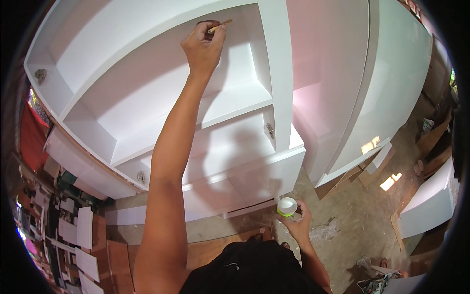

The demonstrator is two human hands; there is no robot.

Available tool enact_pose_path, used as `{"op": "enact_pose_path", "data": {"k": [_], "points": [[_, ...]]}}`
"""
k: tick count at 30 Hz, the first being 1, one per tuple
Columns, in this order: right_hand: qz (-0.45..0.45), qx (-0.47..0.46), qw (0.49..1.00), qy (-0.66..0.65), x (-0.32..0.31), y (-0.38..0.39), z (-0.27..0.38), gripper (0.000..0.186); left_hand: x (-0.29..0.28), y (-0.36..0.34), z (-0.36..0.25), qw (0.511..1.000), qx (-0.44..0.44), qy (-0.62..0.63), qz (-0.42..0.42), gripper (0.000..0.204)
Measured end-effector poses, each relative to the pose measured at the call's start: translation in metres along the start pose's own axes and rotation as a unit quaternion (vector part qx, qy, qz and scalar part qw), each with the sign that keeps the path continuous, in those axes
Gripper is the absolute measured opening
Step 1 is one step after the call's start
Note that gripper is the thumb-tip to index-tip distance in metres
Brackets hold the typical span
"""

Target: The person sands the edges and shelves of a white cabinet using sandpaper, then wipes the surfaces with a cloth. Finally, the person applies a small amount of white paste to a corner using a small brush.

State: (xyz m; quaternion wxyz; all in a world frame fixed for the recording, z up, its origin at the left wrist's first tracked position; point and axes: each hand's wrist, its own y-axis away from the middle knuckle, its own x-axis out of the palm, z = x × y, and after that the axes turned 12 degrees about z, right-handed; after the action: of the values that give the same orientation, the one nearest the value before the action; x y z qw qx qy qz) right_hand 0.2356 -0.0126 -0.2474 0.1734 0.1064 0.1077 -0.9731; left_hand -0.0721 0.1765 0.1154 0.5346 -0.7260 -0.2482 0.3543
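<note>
My left hand (203, 48) is raised into an upper shelf space of a white cabinet (280, 73), its fingers closed round a small brush (226, 22). The brush is short, with a light tan handle and a brownish tip close to the back panel; whether it touches the panel, I cannot tell. Low in front of my body, my right hand (298, 227) grips a small round cup (287, 206) with a yellow-green lower part. Something white shows inside the cup. My arm's shadow falls on the shelves.
Metal hinges (270, 130) sit on the cabinet's inner sides. To the right stands a tall glossy white panel (396, 73). White boards (84, 228) are stacked at the lower left. A white curved piece (426, 208), clear plastic (325, 229) and another person's foot (384, 263) are at right.
</note>
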Motion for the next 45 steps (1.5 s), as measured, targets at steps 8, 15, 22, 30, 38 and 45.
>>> {"op": "enact_pose_path", "data": {"k": [8,15,22,30,38,45], "points": [[-0.034,0.018,0.999,-0.023,-0.017,0.008,-0.008,0.050,0.024,-0.014,0.006,0.996,0.056,-0.063,-0.031,0.016],[-0.033,0.013,0.999,-0.018,-0.017,0.005,-0.011,0.051,0.026,-0.020,0.012,0.991,0.091,-0.090,-0.038,0.015],[-0.019,0.008,1.000,-0.001,-0.015,0.001,-0.014,0.053,0.028,-0.023,0.015,0.989,0.104,-0.088,-0.051,0.012],[-0.008,0.012,1.000,0.015,-0.015,0.000,-0.017,0.054,0.030,-0.023,0.015,0.990,0.092,-0.099,-0.049,0.014],[-0.008,0.019,1.000,0.010,-0.013,0.002,-0.021,0.053,0.033,-0.022,0.014,0.993,0.074,-0.081,-0.038,0.014],[-0.006,0.017,1.000,-0.009,-0.012,0.003,-0.024,0.054,0.028,0.009,0.011,0.985,0.043,-0.137,0.091,0.012]]}}
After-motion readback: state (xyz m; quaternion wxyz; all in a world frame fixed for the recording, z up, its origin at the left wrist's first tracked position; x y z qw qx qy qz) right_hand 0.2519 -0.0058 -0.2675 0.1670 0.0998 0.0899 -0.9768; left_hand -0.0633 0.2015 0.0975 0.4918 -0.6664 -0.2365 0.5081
